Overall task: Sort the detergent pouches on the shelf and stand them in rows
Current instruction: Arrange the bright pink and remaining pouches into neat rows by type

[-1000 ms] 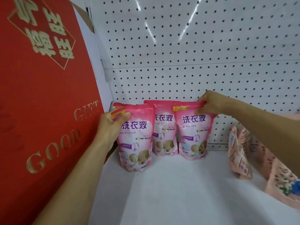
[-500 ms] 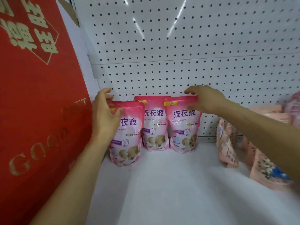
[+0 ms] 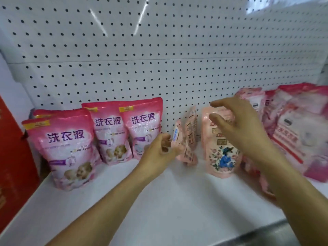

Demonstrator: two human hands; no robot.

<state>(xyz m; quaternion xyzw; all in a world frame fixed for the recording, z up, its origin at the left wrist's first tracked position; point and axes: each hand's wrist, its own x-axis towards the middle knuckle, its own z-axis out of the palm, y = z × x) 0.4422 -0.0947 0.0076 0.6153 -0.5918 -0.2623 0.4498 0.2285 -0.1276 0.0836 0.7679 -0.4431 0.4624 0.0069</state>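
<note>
done: bright-pink detergent pouches (image 3: 122, 132) stand rowed | left: peach pouches (image 3: 221, 148) unsorted | left hand (image 3: 159, 150) pinches one (image 3: 184, 139); right hand (image 3: 237, 125) spread, empty

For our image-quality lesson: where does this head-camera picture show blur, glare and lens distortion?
Head view: motion blur smears the right hand and the salmon pouches; bright glare streaks cross the pegboard; the wide lens bows its hole rows; the pink pouches stay fairly sharp.

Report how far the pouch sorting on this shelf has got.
Done: the bright pink pouches stand upright at the left by the pegboard. In hand: the left hand touches a side-on peach pouch; the right hand hovers open before the floral pouch. Left: the jumbled pile of pouches at right.
</note>
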